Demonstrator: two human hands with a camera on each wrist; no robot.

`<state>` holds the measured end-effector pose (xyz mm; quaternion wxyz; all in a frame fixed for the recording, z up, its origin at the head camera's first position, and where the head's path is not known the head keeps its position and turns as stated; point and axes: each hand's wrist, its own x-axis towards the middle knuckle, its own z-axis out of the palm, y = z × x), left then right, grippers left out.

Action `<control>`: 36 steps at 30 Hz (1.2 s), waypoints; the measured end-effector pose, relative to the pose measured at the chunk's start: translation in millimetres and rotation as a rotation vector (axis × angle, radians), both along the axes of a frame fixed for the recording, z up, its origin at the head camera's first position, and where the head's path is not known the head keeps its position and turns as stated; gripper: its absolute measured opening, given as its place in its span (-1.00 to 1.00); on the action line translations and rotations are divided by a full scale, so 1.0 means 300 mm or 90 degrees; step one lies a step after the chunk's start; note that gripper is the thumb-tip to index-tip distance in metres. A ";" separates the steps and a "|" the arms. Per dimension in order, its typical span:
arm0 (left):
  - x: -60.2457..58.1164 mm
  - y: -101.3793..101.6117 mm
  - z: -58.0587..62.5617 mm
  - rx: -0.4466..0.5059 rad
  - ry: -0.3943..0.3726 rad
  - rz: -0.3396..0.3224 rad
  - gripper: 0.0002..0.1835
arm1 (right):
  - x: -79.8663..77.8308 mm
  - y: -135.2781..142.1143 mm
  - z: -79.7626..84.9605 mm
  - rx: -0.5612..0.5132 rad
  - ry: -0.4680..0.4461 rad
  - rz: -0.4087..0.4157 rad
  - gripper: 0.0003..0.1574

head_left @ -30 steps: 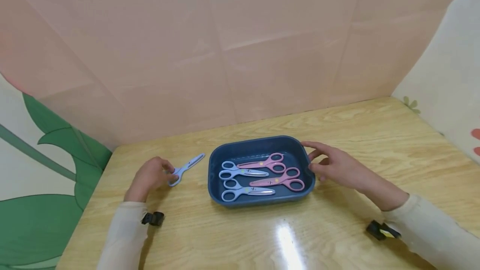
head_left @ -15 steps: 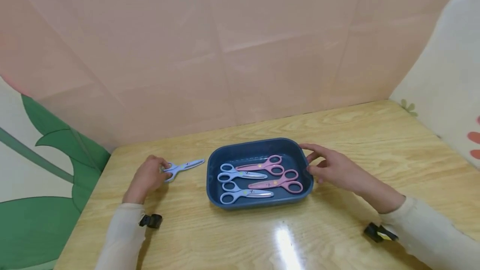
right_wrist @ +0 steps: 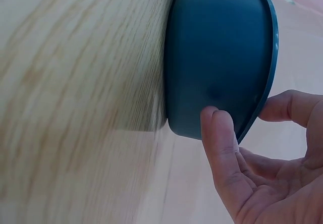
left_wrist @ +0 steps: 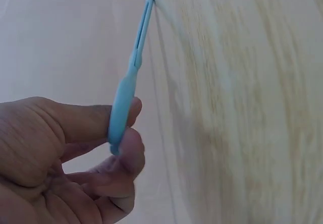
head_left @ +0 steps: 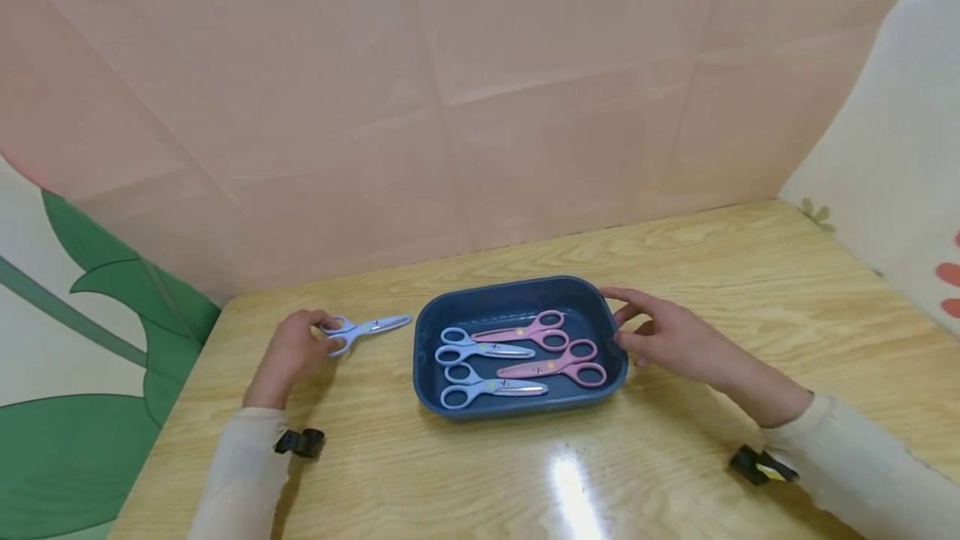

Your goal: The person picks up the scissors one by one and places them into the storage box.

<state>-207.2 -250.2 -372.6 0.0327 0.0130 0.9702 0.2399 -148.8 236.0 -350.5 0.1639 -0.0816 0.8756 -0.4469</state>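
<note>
My left hand (head_left: pixel 292 350) pinches a pair of light blue scissors (head_left: pixel 367 328) by the handle loops, left of the tray. Their blades point right, towards the tray's rim. In the left wrist view the scissors (left_wrist: pixel 123 98) stand edge-on between thumb and fingers, tip close over the table. At the right end of the dark blue tray (head_left: pixel 517 414), my right hand (head_left: pixel 671 336) holds the rim, with fingertips against the outer wall in the right wrist view. Inside lie two blue scissors (head_left: pixel 483 384) on the left and two pink scissors (head_left: pixel 555 367) on the right, apparently closed.
The wood-grain table (head_left: pixel 420 482) meets a pink sheet (head_left: pixel 525 107) behind the tray. Green leaf prints (head_left: pixel 82 457) border the left side, and a pale printed wall (head_left: pixel 900 148) rises at the right.
The blue scissors in my left hand have turned flatter, their handle end going left and up and the blades now pointing more to the right. The right hand stays on the tray.
</note>
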 end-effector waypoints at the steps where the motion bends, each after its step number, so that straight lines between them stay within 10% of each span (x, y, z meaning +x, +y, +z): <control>1: -0.001 0.000 0.000 0.002 0.005 0.000 -0.76 | 0.000 0.000 0.001 0.001 0.000 -0.001 -0.16; 16: 0.007 0.001 0.021 -0.041 0.145 -0.046 -0.77 | -0.001 0.005 -0.002 0.004 -0.001 -0.002 -0.16; 36: 0.022 0.007 0.047 -0.032 0.115 0.009 -0.76 | -0.001 0.006 -0.005 0.013 -0.002 -0.006 -0.16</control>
